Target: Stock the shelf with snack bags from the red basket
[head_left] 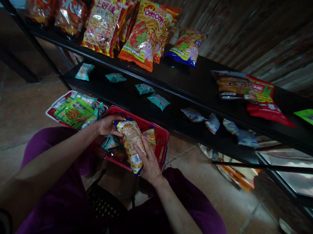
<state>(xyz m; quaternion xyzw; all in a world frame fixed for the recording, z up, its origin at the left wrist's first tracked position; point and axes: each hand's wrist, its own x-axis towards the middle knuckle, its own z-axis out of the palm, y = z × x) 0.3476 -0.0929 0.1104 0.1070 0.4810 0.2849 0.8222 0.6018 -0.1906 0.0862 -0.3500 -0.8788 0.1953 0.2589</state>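
Between my two hands is a snack bag [130, 140] with blue ends, its printed back and barcode facing up. My left hand [109, 125] grips its upper left end with thumb and fingers. On its lower right side my right hand [150, 160] is closed around the edge. The bag is held above a red plastic basket [164, 145]. Inside the basket lie another snack bag [150, 136] and a small teal packet [109, 142], partly hidden by my hands and the held bag.
A black shelf [193, 75] stands ahead, with orange snack bags [143, 31] and a blue-ended bag [187, 46] on top. Small teal packets [159, 101] lie on the lower shelf. Left of the basket, a red-and-white tray [50, 112] holds green packets [78, 112]. Orange packaging [237, 175] rests below, right.
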